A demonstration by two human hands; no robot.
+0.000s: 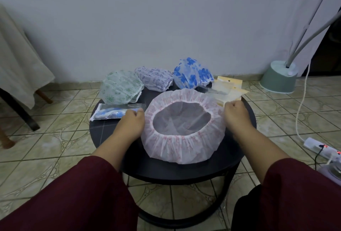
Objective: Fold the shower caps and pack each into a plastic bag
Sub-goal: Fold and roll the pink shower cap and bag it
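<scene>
A pink-patterned shower cap [182,146] lies spread open, elastic side up, in the middle of the round black table [166,170]. My left hand [132,123] grips its left rim and my right hand [237,115] grips its right rim. At the back lie a green-patterned cap [120,87], a purple-patterned cap [154,78] and a blue-flowered cap [191,73]. A packed blue cap in a plastic bag [110,113] lies at the left, beside my left hand. Empty plastic bags with yellow headers [226,89] are stacked at the back right.
A green lamp base [278,77] with a white cord stands on the tiled floor at the right. A white power strip [321,147] lies near the right edge. A cloth-covered table [16,61] stands at the left. A grey wall is close behind.
</scene>
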